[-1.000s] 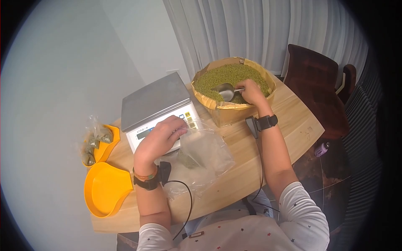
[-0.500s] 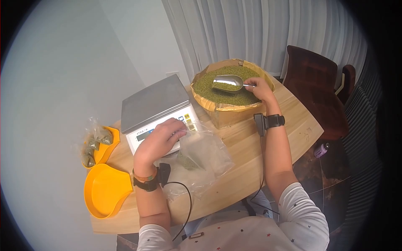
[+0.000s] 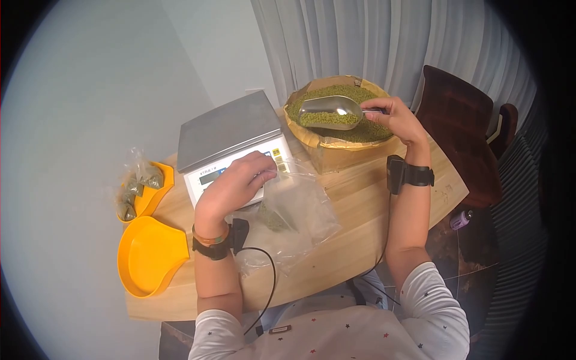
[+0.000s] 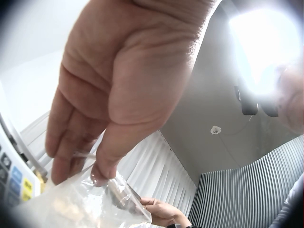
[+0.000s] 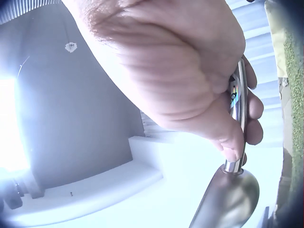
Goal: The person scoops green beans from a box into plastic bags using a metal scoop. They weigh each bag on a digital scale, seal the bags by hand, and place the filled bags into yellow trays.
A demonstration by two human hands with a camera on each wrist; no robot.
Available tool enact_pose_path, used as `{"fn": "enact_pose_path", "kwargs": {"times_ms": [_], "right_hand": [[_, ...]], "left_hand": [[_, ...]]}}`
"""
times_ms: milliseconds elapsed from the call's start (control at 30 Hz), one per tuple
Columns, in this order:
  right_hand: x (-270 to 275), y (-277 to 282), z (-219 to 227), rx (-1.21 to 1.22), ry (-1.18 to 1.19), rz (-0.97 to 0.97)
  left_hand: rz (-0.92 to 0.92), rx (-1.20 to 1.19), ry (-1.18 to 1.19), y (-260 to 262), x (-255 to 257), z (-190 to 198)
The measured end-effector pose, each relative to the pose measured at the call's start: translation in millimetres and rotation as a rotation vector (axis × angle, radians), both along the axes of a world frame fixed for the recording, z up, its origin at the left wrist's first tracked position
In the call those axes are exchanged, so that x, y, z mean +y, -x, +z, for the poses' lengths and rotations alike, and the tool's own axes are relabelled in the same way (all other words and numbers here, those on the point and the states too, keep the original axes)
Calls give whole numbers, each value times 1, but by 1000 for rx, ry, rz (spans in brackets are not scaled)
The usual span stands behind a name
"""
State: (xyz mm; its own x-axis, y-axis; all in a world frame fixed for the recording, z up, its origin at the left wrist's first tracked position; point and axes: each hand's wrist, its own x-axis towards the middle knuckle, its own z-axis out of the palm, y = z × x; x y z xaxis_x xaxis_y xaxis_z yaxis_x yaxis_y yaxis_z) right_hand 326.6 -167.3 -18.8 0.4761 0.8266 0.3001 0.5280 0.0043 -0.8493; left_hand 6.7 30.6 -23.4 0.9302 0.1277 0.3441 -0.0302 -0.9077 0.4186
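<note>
My right hand (image 3: pixel 397 119) grips the handle of a metal scoop (image 3: pixel 329 106), its thumb along the handle in the right wrist view. The scoop carries small green pellet-like grains and hangs over a cardboard box (image 3: pixel 336 157) full of the same grains (image 3: pixel 366 91). With thumb and fingers my left hand (image 3: pixel 240 180) pinches the rim of a clear plastic bag (image 3: pixel 300 222). Some green matter lies low in the bag, which spreads over the table in front of the scale. The left wrist view shows the bag's mouth (image 4: pixel 102 187) between thumb and fingers.
A digital scale (image 3: pixel 231 135) with a bare metal plate stands left of the box. On the left edge of the wooden table (image 3: pixel 288 264) sit a yellow scoop-shaped tray (image 3: pixel 150 258) and another holding small filled bags (image 3: pixel 141 183). A dark chair (image 3: pixel 456 132) stands at right.
My right hand has lifted the scoop out of the grains, now loaded, and drawn it up and to the right. My left hand keeps its pinch on the bag.
</note>
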Motion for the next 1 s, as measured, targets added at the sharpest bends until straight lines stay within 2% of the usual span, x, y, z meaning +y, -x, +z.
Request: {"fn": "enact_pose_path", "kwargs": {"times_ms": [133, 200, 333, 400, 533, 767, 867, 933, 967, 1000], "right_hand": [[0, 19, 10, -65, -51, 126], [2, 31, 13, -283, -94, 174], [2, 63, 24, -393, -56, 161], [2, 77, 24, -684, -103, 63], [-1, 99, 27, -860, -110, 54], [-2, 91, 27, -858, -120, 34], [-4, 69, 28, -736, -92, 8], [-3, 52, 23, -709, -81, -141], [-1, 40, 17, -616, -41, -224], [1, 30, 10, -617, -43, -226]], "left_hand": [[-7, -14, 15, 0, 1, -1], [-18, -28, 7, 0, 0, -1], [-11, -25, 1, 0, 1, -1], [-8, 0, 7, 1, 0, 1], [3, 18, 28, 1, -1, 1], [-3, 3, 19, 0, 0, 0], [3, 16, 26, 1, 0, 0], [2, 28, 28, 1, -1, -1], [11, 27, 32, 1, -1, -3], [20, 25, 35, 1, -1, -4]]}}
